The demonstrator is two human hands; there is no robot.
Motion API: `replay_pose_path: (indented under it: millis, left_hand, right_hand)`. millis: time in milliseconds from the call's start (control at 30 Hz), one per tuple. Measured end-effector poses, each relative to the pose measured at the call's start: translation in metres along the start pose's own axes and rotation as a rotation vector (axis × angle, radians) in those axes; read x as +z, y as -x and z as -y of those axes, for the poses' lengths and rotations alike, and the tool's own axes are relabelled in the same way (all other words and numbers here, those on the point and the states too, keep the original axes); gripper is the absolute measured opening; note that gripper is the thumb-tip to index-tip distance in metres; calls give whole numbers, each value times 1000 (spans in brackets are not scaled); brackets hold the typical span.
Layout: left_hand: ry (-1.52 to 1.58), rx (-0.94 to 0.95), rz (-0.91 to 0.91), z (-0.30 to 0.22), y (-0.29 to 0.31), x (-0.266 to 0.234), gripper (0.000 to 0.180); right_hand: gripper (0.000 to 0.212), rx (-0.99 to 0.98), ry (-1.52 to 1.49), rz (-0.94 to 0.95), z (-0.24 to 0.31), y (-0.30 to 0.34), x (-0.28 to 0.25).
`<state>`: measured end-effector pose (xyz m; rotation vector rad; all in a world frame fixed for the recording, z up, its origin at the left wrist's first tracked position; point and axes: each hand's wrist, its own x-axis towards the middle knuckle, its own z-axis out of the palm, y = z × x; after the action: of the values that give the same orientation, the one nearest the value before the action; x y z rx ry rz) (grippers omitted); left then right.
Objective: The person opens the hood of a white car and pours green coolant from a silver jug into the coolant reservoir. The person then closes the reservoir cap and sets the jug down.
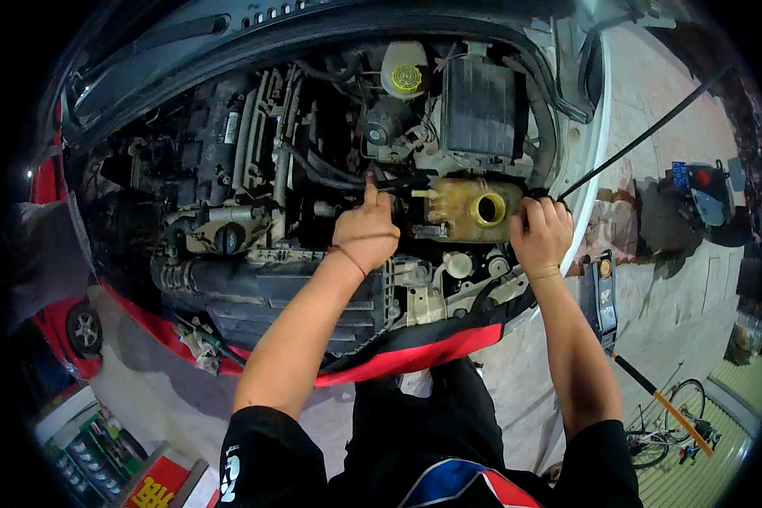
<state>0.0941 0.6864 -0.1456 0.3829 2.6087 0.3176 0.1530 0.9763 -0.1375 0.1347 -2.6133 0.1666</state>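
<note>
In front of me is an engine bay with a yellowed plastic coolant tank (455, 208) on its right side. The round filler neck of the tank is uncapped, with a dark inside. My right hand (543, 233) is closed on the tank's right edge, fingers curled over it and thumb beside the wall. Left of the tank, my left hand (366, 229) reaches in with its index finger stretched forward onto a black hose (317, 175). Its other fingers are bent downward and partly hidden, and I see nothing held in them.
A yellow-capped reservoir (406, 78) and a black ribbed box (483, 110) sit behind the tank. A prop rod (648, 135) slants up at the right. The red bumper (432, 349) runs before my legs. A floor jack (605, 292) with orange handle and a bicycle (681, 415) stand right.
</note>
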Motion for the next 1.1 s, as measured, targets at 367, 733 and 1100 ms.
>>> replay_pose_path:
  millis: [367, 733, 1100]
  left_hand:
    - [32, 4, -51, 0, 6, -5, 61]
    - [2359, 265, 7, 13, 116, -59, 81]
    - [826, -307, -210, 30, 327, 72, 37]
  right_hand:
    - [19, -11, 20, 5, -1, 2, 5]
    - [20, -7, 21, 20, -5, 5, 4]
    - [20, -58, 26, -5, -13, 10, 12]
